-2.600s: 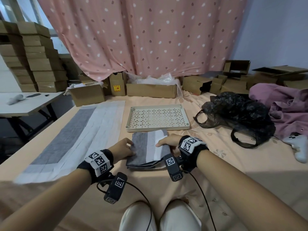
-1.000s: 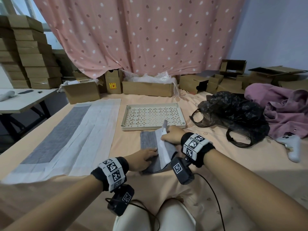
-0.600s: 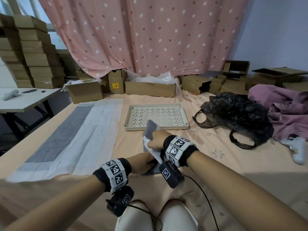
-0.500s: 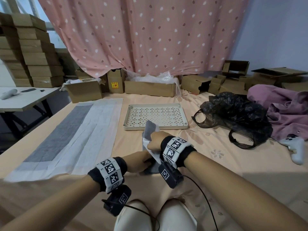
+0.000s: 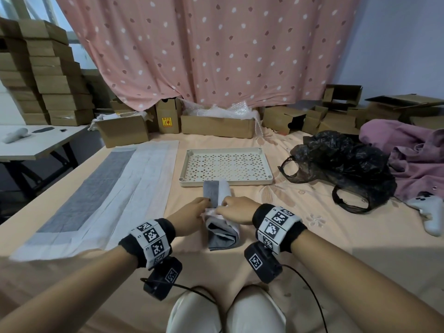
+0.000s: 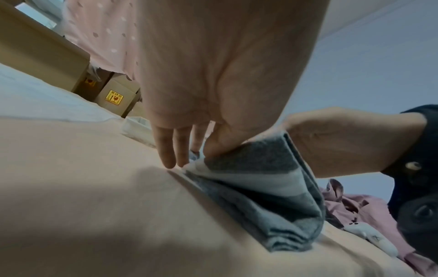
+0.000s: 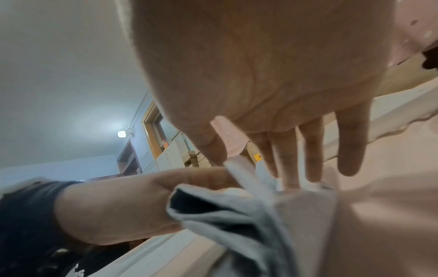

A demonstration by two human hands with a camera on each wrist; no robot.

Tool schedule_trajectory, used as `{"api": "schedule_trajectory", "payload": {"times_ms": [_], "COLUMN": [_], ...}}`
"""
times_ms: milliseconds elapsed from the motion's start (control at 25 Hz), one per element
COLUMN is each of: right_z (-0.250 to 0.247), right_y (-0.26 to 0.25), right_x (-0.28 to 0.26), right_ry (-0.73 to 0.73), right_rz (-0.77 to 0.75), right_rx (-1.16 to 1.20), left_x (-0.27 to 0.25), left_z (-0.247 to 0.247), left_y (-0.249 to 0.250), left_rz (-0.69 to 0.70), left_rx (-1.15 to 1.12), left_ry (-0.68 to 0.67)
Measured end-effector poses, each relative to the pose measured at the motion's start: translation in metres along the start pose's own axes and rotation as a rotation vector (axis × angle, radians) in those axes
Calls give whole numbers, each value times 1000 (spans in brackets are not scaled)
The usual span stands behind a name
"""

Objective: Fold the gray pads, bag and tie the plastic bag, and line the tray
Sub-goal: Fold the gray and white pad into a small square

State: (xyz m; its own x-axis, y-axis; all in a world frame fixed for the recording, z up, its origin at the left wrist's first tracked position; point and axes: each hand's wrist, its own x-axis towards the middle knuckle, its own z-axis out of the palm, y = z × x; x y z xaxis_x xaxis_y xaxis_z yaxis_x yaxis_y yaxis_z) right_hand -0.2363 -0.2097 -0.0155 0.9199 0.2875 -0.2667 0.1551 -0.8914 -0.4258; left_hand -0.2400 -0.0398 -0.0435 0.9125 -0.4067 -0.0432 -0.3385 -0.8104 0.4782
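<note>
Head view: on the peach bedsheet (image 5: 300,248), just before the cream perforated plastic tray (image 5: 227,182), lies the narrow folded gray-and-white pad (image 5: 222,227). Left hand (image 5: 189,217) and right hand (image 5: 236,210) each pinch its white edge; best keep layers aligned, then press flat.
</note>
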Motion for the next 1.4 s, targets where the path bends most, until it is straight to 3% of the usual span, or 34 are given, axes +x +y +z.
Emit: {"api": "schedule_trajectory", "payload": {"times_ms": [160,360,560,680,800,920,1120,1280,1400], "right_z": [0,7,15,-1,-11,-6,-9,-5,-6], "right_y": [23,39,46,45,38,34,39,47,42], "right_x": [-5,-11,-11,-7,11,33,50,57,49], "right_ry": [-66,-111,-73,-15,76,-72,-191,-209,-178], "right_rz": [-87,-206,-318,-320,-352,-304,-233,-230,-231], "right_rx": [62,32,-88,-26,-145,-310,-242,-135,-201], "left_x": [-3,-4,-4,-5,-1,-1,-4,-9,-9], "left_z": [7,-1,19,28,27,28,26,29,29], "left_y": [-4,6,11,3,1,2,4,-5,-8], "left_rz": [39,-37,60,25,2,35,84,86,71], "left_rx": [145,21,209,189,205,226,251,245,226], "left_ry": [-32,23,-130,-180,-199,-182,-147,-195,-193]}}
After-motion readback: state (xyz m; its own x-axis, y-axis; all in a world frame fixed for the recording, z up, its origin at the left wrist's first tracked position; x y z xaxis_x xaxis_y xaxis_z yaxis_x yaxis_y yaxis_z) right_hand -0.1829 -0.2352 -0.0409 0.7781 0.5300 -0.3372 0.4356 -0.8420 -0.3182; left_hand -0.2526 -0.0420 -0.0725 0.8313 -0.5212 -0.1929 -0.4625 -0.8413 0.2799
